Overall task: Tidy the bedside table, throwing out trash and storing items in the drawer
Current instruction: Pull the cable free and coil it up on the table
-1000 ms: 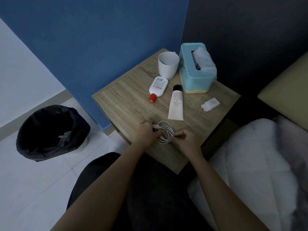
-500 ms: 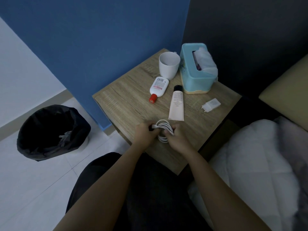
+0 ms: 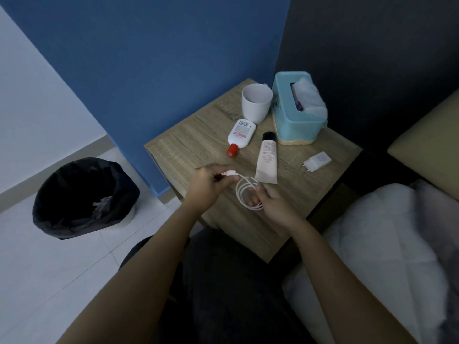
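Head camera, looking down at a wooden bedside table (image 3: 188,150) set against a blue wall. Both bare forearms reach forward from the bottom of the frame, over dark trousers. The left hand (image 3: 206,187) is curled, its thumb and fingers pinching the plug end of a white charging cable (image 3: 244,194). The right hand (image 3: 272,204) is turned palm up, its fingers closed around the far side of the cable's coiled loops. The coil hangs between the two hands, just above the table's near edge.

Behind the hands lie a beige tube (image 3: 267,158), a white bottle with a red cap (image 3: 240,135), a white cup (image 3: 256,103), a teal tissue box (image 3: 295,115) and a white charger plug (image 3: 318,161). A black-lined bin (image 3: 82,197) stands on the floor to the left.
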